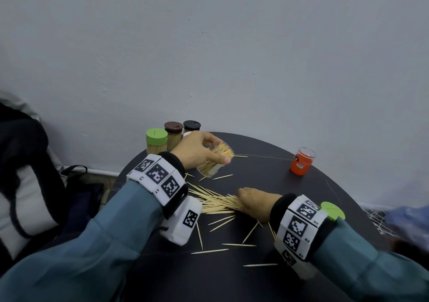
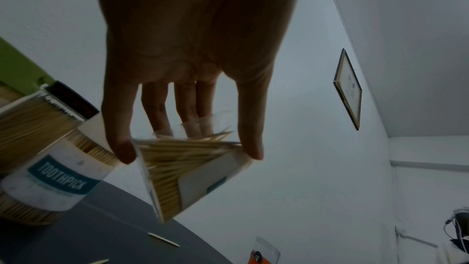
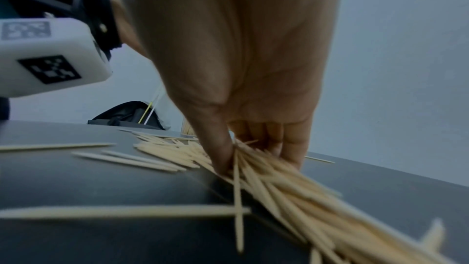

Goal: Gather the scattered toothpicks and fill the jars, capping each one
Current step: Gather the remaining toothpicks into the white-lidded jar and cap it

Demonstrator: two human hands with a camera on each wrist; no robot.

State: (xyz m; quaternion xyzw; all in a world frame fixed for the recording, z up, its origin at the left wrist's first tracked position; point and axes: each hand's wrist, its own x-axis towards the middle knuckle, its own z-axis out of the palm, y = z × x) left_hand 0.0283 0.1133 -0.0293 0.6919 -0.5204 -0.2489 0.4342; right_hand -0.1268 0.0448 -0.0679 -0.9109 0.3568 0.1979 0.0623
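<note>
My left hand (image 1: 199, 149) grips a clear, uncapped jar (image 1: 214, 162) (image 2: 193, 176), tilted with its mouth toward the right and partly filled with toothpicks. Thumb and fingers curl round its rim in the left wrist view. My right hand (image 1: 253, 203) (image 3: 243, 148) pinches a bundle of toothpicks (image 3: 274, 178) out of the pile (image 1: 216, 203) lying on the dark round table (image 1: 267, 176). Loose toothpicks (image 1: 210, 252) lie scattered in front of both hands. A green lid (image 1: 332, 210) rests behind my right wrist.
Three capped, full jars stand at the table's back left: green lid (image 1: 156, 142), brown lid (image 1: 173, 136), black lid (image 1: 191, 126). A clear jar with something orange inside (image 1: 301, 161) stands at the back right. A wall rises behind; a dark bag (image 1: 27, 174) sits at left.
</note>
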